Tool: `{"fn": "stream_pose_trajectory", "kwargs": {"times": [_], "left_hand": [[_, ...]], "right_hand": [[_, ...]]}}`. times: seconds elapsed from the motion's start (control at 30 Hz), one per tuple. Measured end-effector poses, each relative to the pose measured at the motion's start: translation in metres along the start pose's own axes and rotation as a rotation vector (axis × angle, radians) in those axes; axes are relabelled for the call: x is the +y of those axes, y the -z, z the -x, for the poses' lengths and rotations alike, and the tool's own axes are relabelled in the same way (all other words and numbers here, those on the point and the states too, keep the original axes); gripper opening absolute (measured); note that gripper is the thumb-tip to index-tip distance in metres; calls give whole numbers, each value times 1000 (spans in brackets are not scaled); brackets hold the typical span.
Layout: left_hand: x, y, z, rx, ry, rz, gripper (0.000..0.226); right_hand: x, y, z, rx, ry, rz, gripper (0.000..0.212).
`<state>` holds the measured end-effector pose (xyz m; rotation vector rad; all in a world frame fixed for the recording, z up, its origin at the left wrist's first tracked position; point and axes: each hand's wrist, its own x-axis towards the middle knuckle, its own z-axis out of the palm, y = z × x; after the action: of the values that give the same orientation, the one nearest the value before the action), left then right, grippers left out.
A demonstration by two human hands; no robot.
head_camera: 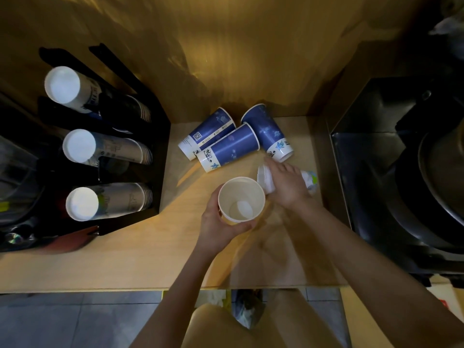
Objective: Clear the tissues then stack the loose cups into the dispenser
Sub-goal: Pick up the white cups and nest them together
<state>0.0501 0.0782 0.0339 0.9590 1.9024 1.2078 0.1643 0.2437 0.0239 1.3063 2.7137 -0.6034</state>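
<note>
three blue cups (232, 146) loose; left hand (221, 226) holds empty cup (241, 199).

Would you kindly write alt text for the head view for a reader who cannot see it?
Over a wooden counter, the left hand holds an upright paper cup while the right hand grips a white cup lying on its side. Three blue cups lie behind; a black dispenser stands at left.

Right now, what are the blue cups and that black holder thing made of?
The blue cups look like paper: printed matte sides, white rolled rims, plain white insides like the cup in the left hand. The black holder looks like smooth, slightly shiny plastic or acrylic, judging by its flat dark panels; painted metal is possible too.
</note>
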Motion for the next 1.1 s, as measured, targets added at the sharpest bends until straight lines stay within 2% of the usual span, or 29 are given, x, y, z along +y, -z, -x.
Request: {"fn": "stream_pose_trajectory", "kwargs": {"times": [0.1, 0.2, 0.33, 0.5, 0.63, 0.83, 0.97, 1.1], "left_hand": [[-1, 1, 0, -6, -9, -7, 94], [1, 1, 0, -12, 0, -11, 91], [0, 1, 1, 1, 9, 16, 96], [-3, 0, 1, -2, -5, 28, 93], [-5, 0, 0, 0, 10, 51, 92], [0, -2, 0, 22, 3, 41, 92], [2, -2, 2, 19, -14, 40, 80], [1, -1, 2, -6, -38, 26, 80]], "right_hand": [[-7, 27, 3, -22, -144, -421, 98], [-19, 68, 12, 29, -179, -762, 92], [-42, 123, 39, 188, -55, -958, 77], [-62, 127, 63, 188, 75, -1206, 70], [-74, 86, 69, 138, 88, -1160, 83], [-66, 29, 77, 140, 132, -809, 94], [-51, 9, 84, 137, 110, -601, 96], [-44, 1, 87, 108, 95, -592, 93]]}}
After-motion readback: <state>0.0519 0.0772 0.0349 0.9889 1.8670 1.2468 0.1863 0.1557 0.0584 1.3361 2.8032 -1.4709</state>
